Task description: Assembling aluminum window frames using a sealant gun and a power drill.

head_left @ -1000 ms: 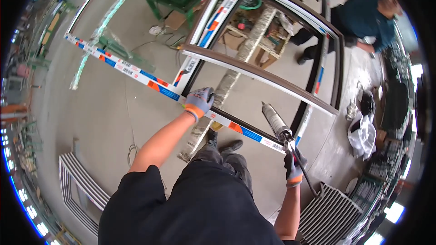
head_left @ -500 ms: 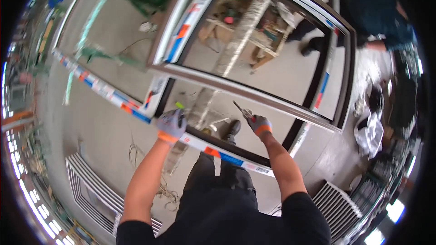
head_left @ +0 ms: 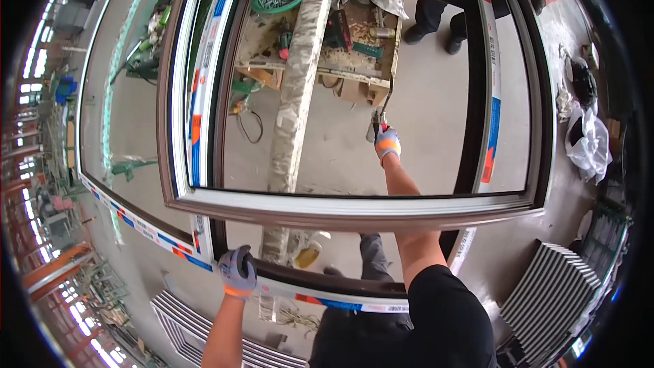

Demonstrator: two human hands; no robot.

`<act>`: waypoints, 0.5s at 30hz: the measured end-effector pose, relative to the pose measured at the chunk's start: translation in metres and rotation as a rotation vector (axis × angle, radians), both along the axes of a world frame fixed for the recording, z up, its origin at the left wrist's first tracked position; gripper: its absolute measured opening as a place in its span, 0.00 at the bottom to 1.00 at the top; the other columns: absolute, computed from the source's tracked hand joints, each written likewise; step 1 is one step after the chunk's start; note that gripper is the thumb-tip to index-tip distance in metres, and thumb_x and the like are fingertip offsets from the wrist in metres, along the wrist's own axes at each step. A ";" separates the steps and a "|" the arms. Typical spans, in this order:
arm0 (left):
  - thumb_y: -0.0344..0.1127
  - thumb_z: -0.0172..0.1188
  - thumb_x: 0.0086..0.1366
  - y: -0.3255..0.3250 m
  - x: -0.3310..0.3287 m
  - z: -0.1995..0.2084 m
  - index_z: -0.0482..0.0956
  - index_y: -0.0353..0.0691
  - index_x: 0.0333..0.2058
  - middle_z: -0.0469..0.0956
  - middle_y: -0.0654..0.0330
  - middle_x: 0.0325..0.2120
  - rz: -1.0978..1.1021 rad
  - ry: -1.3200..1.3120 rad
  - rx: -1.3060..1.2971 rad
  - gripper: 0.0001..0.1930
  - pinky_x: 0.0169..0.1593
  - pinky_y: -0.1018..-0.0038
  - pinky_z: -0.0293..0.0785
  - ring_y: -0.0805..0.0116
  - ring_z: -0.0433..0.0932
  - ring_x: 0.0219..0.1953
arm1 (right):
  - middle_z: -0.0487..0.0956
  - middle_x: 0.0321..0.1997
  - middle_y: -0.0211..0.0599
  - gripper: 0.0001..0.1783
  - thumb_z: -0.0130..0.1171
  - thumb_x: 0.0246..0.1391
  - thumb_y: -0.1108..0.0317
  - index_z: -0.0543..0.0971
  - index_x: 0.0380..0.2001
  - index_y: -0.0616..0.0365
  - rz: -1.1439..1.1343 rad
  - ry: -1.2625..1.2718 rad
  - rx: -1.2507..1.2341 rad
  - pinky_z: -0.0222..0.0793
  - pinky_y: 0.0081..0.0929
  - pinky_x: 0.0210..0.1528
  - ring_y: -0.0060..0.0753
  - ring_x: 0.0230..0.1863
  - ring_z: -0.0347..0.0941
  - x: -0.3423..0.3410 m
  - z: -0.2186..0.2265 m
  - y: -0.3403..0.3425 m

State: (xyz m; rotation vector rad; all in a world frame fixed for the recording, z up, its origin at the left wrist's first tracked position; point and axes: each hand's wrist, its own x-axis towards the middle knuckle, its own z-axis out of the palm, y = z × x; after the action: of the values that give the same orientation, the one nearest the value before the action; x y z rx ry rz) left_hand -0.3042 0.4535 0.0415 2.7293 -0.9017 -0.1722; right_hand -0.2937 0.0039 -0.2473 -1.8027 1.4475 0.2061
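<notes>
A brown-and-silver window frame [head_left: 354, 206] lies over a larger lower frame [head_left: 320, 294] with printed protective tape. My left hand [head_left: 238, 272], in a grey glove with an orange cuff, is closed round the lower frame's near rail by its left corner. My right arm passes beneath the upper frame's near rail. Seen through the opening, my gloved right hand [head_left: 387, 144] is closed on a hand tool [head_left: 376, 127] with a metal body and a red part. A thin dark rod or hose runs up from the tool; its exact kind cannot be made out.
Under the frames stands a wooden bench [head_left: 361, 71] holding a cordless drill [head_left: 338, 31] and a green basket [head_left: 278, 1] of fasteners. A wrapped beam [head_left: 296, 102] crosses below. At far right are another person's legs [head_left: 427, 13], a plastic bag [head_left: 587, 143] and stacked slats [head_left: 553, 293].
My right hand has reached farther forward with the tool, under the upper frame. My view has turned and shifted, so the upper frame looks nearer and squarer. My left hand stays on the rail.
</notes>
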 end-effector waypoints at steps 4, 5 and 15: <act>0.30 0.55 0.51 -0.006 0.001 -0.006 0.76 0.40 0.40 0.77 0.54 0.31 0.002 0.079 -0.015 0.15 0.42 0.57 0.69 0.50 0.73 0.34 | 0.79 0.42 0.56 0.30 0.44 0.58 0.43 0.77 0.40 0.63 -0.021 -0.013 0.032 0.69 0.46 0.49 0.57 0.47 0.75 0.004 -0.051 -0.016; 0.30 0.55 0.51 -0.006 0.003 -0.006 0.76 0.40 0.40 0.77 0.54 0.31 -0.001 0.071 -0.004 0.15 0.42 0.57 0.69 0.50 0.73 0.34 | 0.79 0.42 0.56 0.30 0.44 0.58 0.43 0.77 0.40 0.63 -0.024 -0.021 0.043 0.69 0.46 0.49 0.57 0.47 0.75 0.007 -0.060 -0.012; 0.29 0.54 0.50 -0.009 0.005 0.004 0.76 0.40 0.39 0.76 0.54 0.30 0.003 0.008 -0.018 0.14 0.41 0.56 0.69 0.50 0.73 0.32 | 0.79 0.43 0.53 0.23 0.47 0.57 0.49 0.75 0.42 0.57 -0.014 0.055 0.051 0.70 0.46 0.49 0.55 0.47 0.75 -0.014 -0.079 0.002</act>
State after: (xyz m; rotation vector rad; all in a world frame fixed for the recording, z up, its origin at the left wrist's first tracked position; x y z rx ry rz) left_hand -0.2995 0.4445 0.0452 2.7117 -0.8929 -0.1734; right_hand -0.3073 0.0060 -0.3261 -1.7577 1.4796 0.2845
